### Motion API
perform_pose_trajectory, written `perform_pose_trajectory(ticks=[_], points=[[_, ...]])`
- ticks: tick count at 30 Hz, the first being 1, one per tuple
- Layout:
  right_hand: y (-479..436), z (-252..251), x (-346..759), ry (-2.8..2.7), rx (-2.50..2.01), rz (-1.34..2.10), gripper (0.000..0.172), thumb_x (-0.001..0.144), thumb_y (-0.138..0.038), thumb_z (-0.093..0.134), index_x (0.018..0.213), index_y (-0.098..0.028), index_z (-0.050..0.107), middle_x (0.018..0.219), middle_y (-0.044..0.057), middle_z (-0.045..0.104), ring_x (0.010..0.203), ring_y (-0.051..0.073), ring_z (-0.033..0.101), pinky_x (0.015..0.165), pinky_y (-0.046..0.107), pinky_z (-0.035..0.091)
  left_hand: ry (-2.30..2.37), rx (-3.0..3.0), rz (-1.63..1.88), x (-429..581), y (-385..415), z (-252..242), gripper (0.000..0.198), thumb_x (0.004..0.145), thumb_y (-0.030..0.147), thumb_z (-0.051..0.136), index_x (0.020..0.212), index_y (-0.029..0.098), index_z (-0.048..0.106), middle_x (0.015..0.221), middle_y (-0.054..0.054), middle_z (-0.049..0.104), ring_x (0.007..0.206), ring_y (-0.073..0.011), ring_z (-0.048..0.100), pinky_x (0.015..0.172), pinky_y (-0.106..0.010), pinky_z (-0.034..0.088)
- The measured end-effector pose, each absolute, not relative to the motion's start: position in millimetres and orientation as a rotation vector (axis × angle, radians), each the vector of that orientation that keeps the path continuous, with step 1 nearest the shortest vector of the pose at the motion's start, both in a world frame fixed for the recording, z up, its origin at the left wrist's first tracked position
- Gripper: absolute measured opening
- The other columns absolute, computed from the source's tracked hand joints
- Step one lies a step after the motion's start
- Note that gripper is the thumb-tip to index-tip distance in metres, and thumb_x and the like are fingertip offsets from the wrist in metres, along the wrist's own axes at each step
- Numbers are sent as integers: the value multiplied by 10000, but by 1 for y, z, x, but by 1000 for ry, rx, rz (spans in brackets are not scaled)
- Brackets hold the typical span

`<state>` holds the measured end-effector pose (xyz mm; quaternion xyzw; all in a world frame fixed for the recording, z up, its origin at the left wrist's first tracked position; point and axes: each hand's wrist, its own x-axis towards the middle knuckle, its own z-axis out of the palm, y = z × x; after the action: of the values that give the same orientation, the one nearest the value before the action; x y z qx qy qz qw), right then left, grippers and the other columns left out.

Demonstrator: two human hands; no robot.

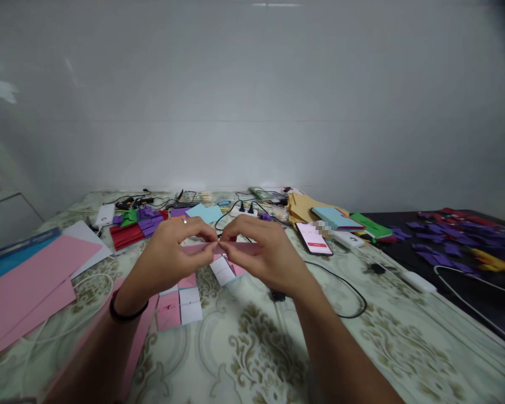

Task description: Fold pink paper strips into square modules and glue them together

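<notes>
In the head view my left hand [164, 258] and my right hand [265, 249] meet fingertip to fingertip above the table. Both pinch a pink paper strip [194, 248], whose ends show behind the fingers; its middle is hidden. Just below and beyond the hands lie folded paper pieces with pink squares [168, 315] and white squares [191, 312]. Another white square [223, 271] lies under the fingertips, beside more pink paper. A ring is on my left hand and a dark band circles that wrist.
Large pink sheets [37, 286] lie at left. Red folded paper [126, 236] and purple pieces [150, 224] sit farther back. A phone [313, 238], black cable [357, 286] and yellow envelopes [305, 207] are at right. Purple scraps [446, 241] cover a dark surface far right.
</notes>
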<state>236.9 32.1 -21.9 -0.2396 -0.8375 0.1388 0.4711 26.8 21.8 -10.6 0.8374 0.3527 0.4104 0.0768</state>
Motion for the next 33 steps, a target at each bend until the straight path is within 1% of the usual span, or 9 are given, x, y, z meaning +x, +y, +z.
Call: perform_pose_trajectory(ticks=[5, 11, 16, 17, 21, 22, 26, 29, 33], points=[[30, -18, 241, -2054, -585, 345, 102, 912, -134, 681, 837, -204, 677, 822, 13, 706, 769, 151, 654, 730, 278, 506, 1044, 2461, 1200, 22, 21, -7, 92, 851, 136, 668, 806, 201, 715, 809, 4, 757, 759, -151, 676, 761, -281, 483], [34, -12, 260, -1998, -661, 422, 100, 888, -148, 686, 812, -212, 694, 819, 9, 715, 760, 156, 646, 725, 292, 492, 1062, 2361, 1307, 6, 22, 1, 96, 824, 113, 699, 792, 193, 741, 779, 4, 750, 730, -135, 680, 705, -237, 516], [43, -15, 268, -1701, -738, 677, 115, 876, -279, 729, 793, -207, 696, 787, 17, 681, 716, 153, 607, 634, 279, 462, 1085, 1959, 1523, -9, 25, 3, 48, 862, 225, 776, 836, 189, 758, 806, -31, 785, 784, -158, 752, 757, -238, 600], [45, -17, 267, -1607, -751, 754, 149, 872, -325, 744, 797, -206, 693, 774, 13, 665, 683, 143, 584, 596, 267, 442, 1062, 1891, 1527, -10, 26, 2, 87, 838, 241, 811, 888, 191, 760, 826, -38, 791, 803, -173, 767, 768, -252, 617], [50, -26, 253, -1425, -750, 990, 245, 858, -434, 763, 815, -207, 679, 740, -8, 616, 611, 113, 515, 527, 238, 382, 946, 1835, 1257, 2, 33, -5, 511, 678, 260, 944, 1136, 193, 728, 1038, -90, 803, 865, -227, 792, 736, -292, 655], [50, -27, 248, -1410, -742, 1024, 247, 856, -437, 759, 817, -209, 672, 744, -10, 615, 612, 111, 514, 528, 235, 383, 944, 1840, 1182, 7, 35, -7, 465, 701, 287, 931, 1110, 178, 737, 1060, -104, 802, 857, -224, 791, 732, -291, 655], [48, -28, 236, -1429, -765, 1021, 241, 857, -429, 737, 805, -211, 649, 753, -5, 616, 641, 122, 526, 549, 241, 414, 931, 1777, 1140, 28, 38, -17, 245, 843, 377, 806, 949, 159, 771, 879, -90, 821, 743, -205, 785, 687, -292, 648], [45, -27, 234, -1492, -775, 1000, 232, 862, -418, 736, 823, -203, 654, 768, -1, 627, 663, 125, 544, 590, 251, 447, 974, 1812, 1177, 33, 38, -20, 212, 879, 347, 747, 793, 154, 746, 716, -68, 789, 656, -195, 759, 648, -287, 630], [45, -26, 235, -1550, -741, 997, 201, 867, -390, 743, 874, -200, 678, 812, 3, 651, 731, 131, 582, 674, 265, 481, 973, 1971, 1104, 29, 35, -18, 210, 928, 295, 659, 779, 162, 726, 737, -57, 776, 686, -189, 745, 666, -286, 601]])
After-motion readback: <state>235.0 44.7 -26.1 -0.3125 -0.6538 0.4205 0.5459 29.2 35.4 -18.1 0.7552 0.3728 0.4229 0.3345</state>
